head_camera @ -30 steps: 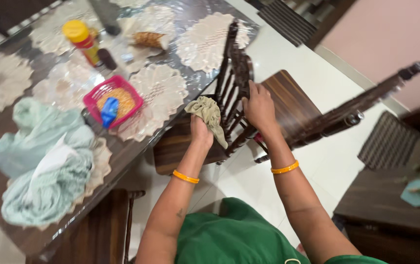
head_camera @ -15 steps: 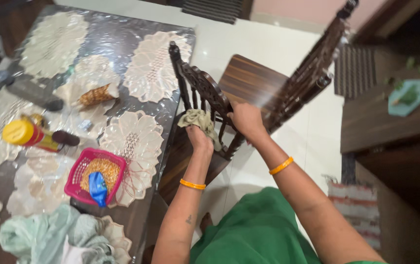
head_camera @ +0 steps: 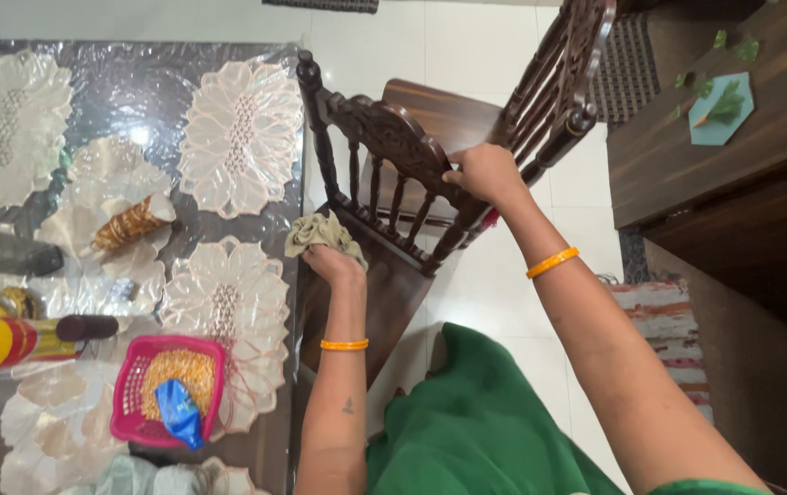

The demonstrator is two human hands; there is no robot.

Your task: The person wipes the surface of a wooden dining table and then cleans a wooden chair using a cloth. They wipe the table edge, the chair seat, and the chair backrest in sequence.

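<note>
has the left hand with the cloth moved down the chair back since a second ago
Yes. The left hand with the cloth has dropped from the upper spindles of the chair back to its base by the seat.

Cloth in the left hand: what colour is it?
The cloth is a dull olive-beige, plain with no pattern; the head view shows it bunched in the left hand.

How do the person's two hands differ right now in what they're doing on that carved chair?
The left hand clutches a crumpled olive cloth low by the chair's seat; the right hand is bare and grips the chair's carved top rail. The left sits lower and nearer the table. Both wear orange bangles.
</note>
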